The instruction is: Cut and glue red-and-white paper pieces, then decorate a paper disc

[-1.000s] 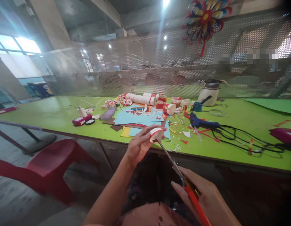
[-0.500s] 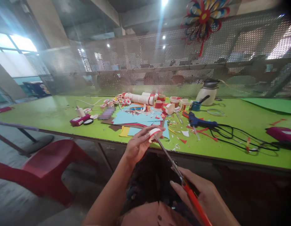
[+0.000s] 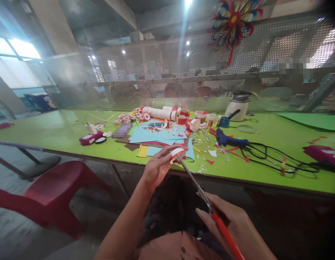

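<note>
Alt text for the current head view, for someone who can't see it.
A person's left hand holds up a small red-and-white piece while the right hand grips orange-handled scissors, blades reaching to it. Beyond, a green table bears light-blue paper, red-and-white cups, scraps and a blue glue gun. A red chair stands to the left.

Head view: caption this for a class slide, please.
Left hand holds a red-and-white piece, right hand holds red-handled scissors to it, by a green table.
</note>
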`<state>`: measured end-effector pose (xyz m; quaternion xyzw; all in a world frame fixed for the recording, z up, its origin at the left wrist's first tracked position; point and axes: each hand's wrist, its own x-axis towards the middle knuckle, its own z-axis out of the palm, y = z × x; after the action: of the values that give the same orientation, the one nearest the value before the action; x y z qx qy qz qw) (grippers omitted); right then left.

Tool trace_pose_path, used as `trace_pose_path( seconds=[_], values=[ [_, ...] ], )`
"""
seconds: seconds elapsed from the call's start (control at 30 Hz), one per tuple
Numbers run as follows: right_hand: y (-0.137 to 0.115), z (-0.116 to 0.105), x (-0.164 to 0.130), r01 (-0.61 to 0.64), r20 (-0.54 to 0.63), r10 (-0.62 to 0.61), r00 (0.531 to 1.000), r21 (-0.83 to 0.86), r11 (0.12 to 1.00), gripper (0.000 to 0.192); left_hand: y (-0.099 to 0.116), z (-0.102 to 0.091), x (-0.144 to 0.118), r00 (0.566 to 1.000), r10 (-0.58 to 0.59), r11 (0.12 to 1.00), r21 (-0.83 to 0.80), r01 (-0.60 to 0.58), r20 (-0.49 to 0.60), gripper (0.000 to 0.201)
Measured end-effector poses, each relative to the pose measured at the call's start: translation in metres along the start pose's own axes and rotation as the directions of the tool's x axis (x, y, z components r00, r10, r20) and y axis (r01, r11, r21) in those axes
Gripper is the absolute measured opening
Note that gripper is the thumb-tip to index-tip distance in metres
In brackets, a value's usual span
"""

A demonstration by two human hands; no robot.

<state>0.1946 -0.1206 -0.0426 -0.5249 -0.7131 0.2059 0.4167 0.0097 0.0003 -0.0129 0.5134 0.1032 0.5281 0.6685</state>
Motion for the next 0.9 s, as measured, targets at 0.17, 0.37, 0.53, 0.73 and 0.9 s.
trace_pose_path(
  seconds=[0.17,0.37,0.53,0.73,0.9],
  values=[
    [0.003,0.001,0.000,0.006,0.006,-0.006,1.000,-0.017,1.000,0.028,0.000,0.000,0.000,1.000,0.005,1.000,0.000,-0.005,0.003,0.031],
    [0.007,-0.002,0.003,0.099,0.051,-0.095,0.994,-0.084,0.992,0.029,0.000,0.001,0.000,1.000,0.009,1.000,0.020,-0.009,-0.009,0.030],
    [0.004,-0.002,0.004,0.120,0.040,-0.116,0.992,-0.112,0.986,0.027,0.001,0.001,0.000,1.000,0.005,0.999,0.036,-0.005,-0.015,0.030],
    [-0.007,-0.001,0.001,0.007,0.001,-0.007,1.000,-0.078,0.997,0.027,0.000,-0.001,-0.001,1.000,0.016,0.998,0.065,-0.015,-0.018,0.030],
    [-0.013,-0.008,0.001,-0.077,0.109,0.078,0.991,-0.019,0.997,0.035,-0.001,-0.002,-0.001,0.998,0.051,0.994,0.102,-0.047,-0.030,0.029]
  ],
)
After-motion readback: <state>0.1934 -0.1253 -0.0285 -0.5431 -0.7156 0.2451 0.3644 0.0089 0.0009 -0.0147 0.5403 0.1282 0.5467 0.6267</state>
